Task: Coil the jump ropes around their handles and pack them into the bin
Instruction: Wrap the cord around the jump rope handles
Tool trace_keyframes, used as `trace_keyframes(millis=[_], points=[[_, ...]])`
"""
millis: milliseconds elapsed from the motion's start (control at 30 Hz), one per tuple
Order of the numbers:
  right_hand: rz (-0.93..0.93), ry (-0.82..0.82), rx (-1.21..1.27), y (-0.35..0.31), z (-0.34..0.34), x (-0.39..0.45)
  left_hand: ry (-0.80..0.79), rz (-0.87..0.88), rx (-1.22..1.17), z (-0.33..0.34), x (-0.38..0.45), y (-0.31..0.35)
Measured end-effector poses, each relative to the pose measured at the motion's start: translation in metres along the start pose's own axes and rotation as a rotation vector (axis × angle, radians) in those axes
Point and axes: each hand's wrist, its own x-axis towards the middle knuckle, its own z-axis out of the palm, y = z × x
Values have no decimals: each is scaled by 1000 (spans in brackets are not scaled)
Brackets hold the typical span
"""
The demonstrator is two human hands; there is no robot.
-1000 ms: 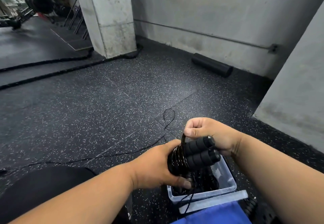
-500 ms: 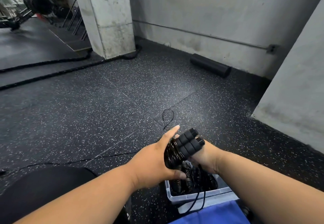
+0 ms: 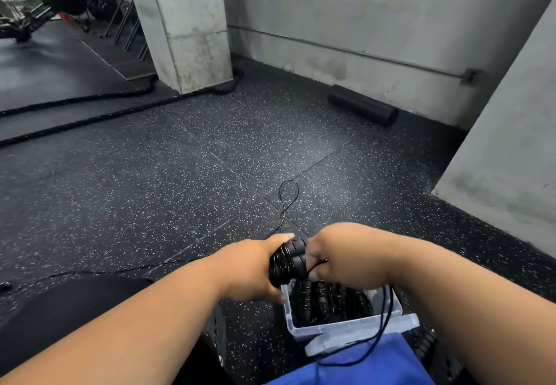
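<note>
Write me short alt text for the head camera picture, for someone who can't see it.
Two bare hands hold a black jump rope bundle, cord coiled round its handles, just above a clear plastic bin of coiled ropes; the left hand grips the coils, the right hand pinches the loose cord. Around them is speckled black rubber floor and a black foam roller by the wall.

Both hands meet ahead, left and right, fingers curled, forearms converging.
</note>
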Motion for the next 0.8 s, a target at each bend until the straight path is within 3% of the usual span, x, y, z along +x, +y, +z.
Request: trace_keyframes(millis=[300, 567, 667, 800], points=[[-95, 100, 500, 28, -19, 1, -183, 224, -348, -6, -17, 29], [-104, 154, 1176, 52, 13, 22, -32, 254, -703, -10, -20, 35], [-43, 244, 1204, 46, 24, 28, 56, 201, -768, -8, -19, 34], [118, 264, 886, 33, 35, 28, 195, 134, -818, -11, -13, 28]])
